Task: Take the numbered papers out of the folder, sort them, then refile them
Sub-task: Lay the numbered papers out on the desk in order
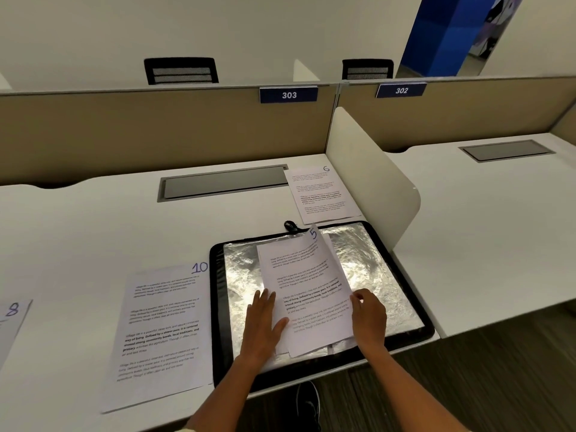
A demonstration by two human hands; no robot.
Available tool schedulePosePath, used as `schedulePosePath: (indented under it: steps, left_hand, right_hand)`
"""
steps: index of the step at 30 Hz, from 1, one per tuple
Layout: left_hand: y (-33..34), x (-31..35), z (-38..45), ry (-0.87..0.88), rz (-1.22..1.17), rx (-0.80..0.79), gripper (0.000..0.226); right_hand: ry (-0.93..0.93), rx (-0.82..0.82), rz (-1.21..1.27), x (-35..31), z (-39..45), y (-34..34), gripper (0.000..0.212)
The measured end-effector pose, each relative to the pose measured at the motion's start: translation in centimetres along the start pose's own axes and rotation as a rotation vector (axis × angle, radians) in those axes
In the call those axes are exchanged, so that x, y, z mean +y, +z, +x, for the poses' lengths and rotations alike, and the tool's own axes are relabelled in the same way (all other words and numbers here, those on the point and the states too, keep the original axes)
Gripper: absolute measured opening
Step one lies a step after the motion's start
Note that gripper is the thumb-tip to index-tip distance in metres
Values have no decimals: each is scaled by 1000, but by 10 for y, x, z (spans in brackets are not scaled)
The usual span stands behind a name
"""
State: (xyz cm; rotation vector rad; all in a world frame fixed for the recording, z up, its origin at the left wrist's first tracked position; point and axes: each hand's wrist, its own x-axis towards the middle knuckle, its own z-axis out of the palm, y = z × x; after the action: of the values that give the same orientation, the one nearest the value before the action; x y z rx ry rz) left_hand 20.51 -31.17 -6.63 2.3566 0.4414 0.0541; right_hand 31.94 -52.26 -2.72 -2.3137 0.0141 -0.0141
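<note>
Black fabric of a shoe (308,400) showed on the dark striped floor (467,378) below the tabletop's near edge. On the white tabletop (93,219) lay a black-edged zip folder with a crinkled silver lining (383,285), opened flat, its near edge at the tabletop's front. A small stack of white printed papers (282,358) rested inside the folder. The left hand (263,319) lay flat on the stack's left side, fingers straight, pressing the sheets down. The right hand (367,313) pinched the right edge of the top white sheet marked 5 (304,285), which was lifted and curling clear of the sheets beneath.

Just left of the folder, a white printed sheet marked 10 (162,332) lay flat on the tabletop. At the far left edge of the view lay part of a white sheet marked 8 (11,322). Beyond the folder's far right corner lay a white printed sheet marked 6 (322,194), beside the white side divider (367,169). A grey recessed cable hatch (224,183) sat in the tabletop behind the folder. A tan partition (156,126) closed the rear, bearing a blue plate reading 303 (289,95); a neighbouring blue plate read 302 (401,90). Two black mesh chair backs (180,71) stood beyond the partition.
</note>
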Motion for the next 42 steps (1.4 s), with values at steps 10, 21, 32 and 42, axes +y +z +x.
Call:
schedulePosePath:
  steps: [10,21,32,42]
  left_hand:
    - [-17,14,3,-212,-528,170,66]
    - [-51,14,15,-483,-896,185,22]
    - [-92,-14,71,-549,-794,345,17]
    - [-120,-30,166,-554,-637,447,7]
  right_hand:
    - [131,115,416,-29,2,-12,7]
    - [276,160,607,-60,11,19,5]
    - [157,-77,589,-88,69,72,17]
    - [-2,-174,440,-121,156,119,24]
